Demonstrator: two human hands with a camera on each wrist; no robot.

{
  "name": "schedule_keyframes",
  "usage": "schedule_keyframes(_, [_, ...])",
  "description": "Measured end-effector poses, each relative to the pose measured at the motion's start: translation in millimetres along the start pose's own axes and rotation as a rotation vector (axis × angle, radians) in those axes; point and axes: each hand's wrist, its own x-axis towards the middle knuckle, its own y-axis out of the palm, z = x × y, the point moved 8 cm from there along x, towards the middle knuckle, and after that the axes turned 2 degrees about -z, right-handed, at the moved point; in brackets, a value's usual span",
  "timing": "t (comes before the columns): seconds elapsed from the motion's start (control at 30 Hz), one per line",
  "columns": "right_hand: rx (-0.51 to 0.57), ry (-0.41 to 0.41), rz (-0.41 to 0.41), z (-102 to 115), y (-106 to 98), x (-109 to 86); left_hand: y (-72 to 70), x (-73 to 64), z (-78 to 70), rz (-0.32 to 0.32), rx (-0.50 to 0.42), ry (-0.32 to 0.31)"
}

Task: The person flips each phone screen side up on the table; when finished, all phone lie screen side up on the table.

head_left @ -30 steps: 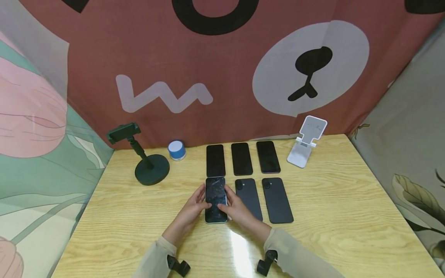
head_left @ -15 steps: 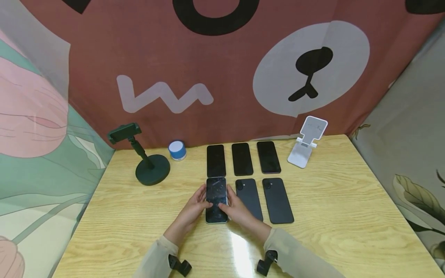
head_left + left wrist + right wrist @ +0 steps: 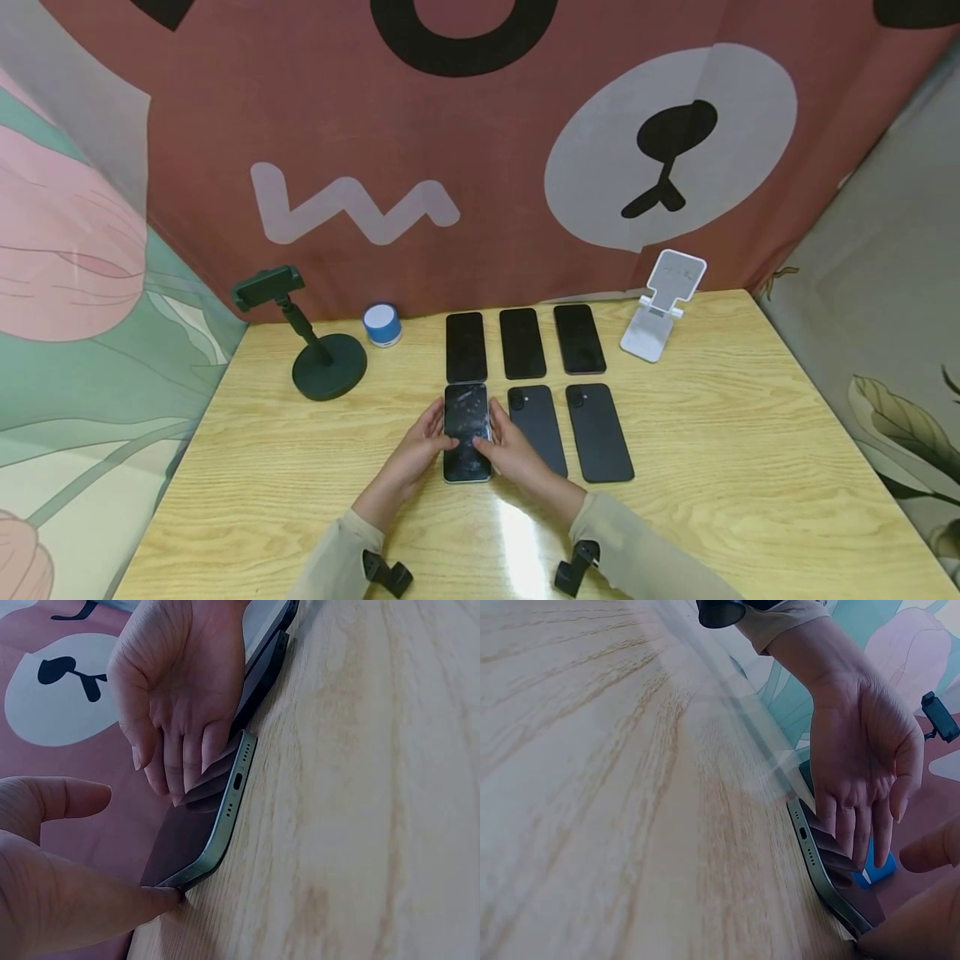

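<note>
Phone (image 3: pixel 466 417) lies between left hand (image 3: pixel 415 450) and right hand (image 3: pixel 513 452), grip unclenched, straight fingers (image 3: pixel 845 829) at side edges, roomy tabletop (image 3: pixel 450 542) before it.

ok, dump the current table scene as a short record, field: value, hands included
surface: wooden table
center: green-edged phone, flat, screen up, smudged
left_hand: left hand at its left side, fingers straight
right_hand: right hand at its right side, fingers straight
back_row: three black phones, screens up
front_row_right: two dark phones, backs up
back_left: dark green stand, blue container with white top
back_right: white stand
</note>
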Motion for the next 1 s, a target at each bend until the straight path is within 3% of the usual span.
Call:
schedule_keyframes(0.4, [-0.036, -0.011, -0.016, 0.9, -1.9, -0.3, -0.2, -1.5, -1.1, -0.006, 0.009, -0.010])
schedule_keyframes(1.0, [0.003, 0.027, -0.008, 0.0, -6.0, -3.3, 2.0, -3.7, -3.3, 0.016, -0.013, 0.023])
